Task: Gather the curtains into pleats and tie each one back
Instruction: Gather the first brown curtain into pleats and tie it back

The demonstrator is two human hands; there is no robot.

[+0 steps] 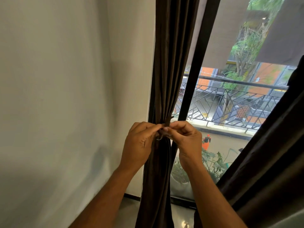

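A dark brown curtain (171, 63) hangs gathered into narrow pleats beside the white wall. A brown tieback band (167, 123) wraps around it at waist height. My left hand (139, 142) pinches one end of the band on the left of the bundle. My right hand (187, 137) pinches the other end on the right, and the fingertips of both hands meet in front of the curtain. A small clear hook or clip (159, 137) shows just under my left fingers. A second dark curtain (269, 162) hangs loose at the right edge.
A white wall (65, 96) fills the left. The black window frame (194, 71) runs behind the curtain, with a balcony railing (230, 102), potted plants (212, 163) and an orange sprayer (206, 142) outside the glass. Pale floor shows at the bottom.
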